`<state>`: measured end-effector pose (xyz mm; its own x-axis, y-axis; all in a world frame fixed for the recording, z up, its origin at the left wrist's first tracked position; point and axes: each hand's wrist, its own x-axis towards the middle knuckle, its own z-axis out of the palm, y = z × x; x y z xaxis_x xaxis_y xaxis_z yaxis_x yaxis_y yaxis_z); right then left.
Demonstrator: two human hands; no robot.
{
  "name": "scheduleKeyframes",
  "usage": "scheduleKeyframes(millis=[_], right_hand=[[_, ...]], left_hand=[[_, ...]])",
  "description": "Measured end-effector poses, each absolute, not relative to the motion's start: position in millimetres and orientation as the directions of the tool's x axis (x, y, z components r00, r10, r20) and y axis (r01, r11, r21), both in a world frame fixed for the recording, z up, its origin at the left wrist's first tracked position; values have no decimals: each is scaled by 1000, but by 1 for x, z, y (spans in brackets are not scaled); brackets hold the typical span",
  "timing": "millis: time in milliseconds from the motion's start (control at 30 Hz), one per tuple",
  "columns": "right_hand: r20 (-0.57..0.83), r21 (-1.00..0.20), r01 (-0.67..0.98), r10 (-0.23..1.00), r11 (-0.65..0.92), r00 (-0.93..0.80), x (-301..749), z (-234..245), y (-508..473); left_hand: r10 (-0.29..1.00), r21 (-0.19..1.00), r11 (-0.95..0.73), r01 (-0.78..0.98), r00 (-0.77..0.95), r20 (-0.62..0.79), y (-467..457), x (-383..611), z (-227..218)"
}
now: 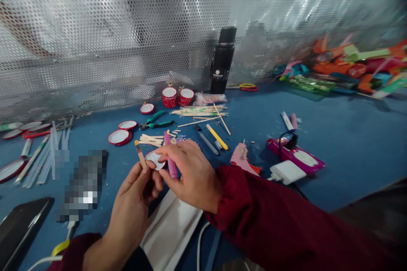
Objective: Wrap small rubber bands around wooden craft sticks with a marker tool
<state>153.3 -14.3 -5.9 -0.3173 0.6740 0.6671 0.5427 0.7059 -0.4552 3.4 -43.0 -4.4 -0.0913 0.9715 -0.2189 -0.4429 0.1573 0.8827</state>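
Note:
Upright between the thumb and fingers of my left hand [136, 184] is a short flat wooden craft stick [140, 154], its upper end coloured yellow and brown. My right hand [192, 173] is closed around a purple marker [170, 156], which leans close to the stick. Just behind my fingers shows a small white round disc [155, 160]; whether a finger touches it I cannot tell. Beyond it lie several loose craft sticks [151, 139], partly hidden by my right hand. A white paper sheet [173, 226] lies beneath my hands.
Teal-handled pliers [157, 123], red drums [169, 97] and a black flask [223, 61] stand or lie toward the perforated metal panel [127, 42]. At right are a pink glue gun [242, 156] and a purple power strip [299, 156]. Glue sticks [47, 159] and a phone [23, 228] are left.

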Motion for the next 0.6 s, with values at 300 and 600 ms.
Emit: scheduleKeyframes(millis=[300, 600], right_hand=[[607, -293, 709, 697, 642, -381, 194, 38, 10], [335, -47, 914, 868, 403, -366, 254, 53, 39]], left_hand=[[979, 900, 169, -402, -38, -200, -43, 2, -3], [989, 902, 144, -407, 40, -140, -45, 1, -5]])
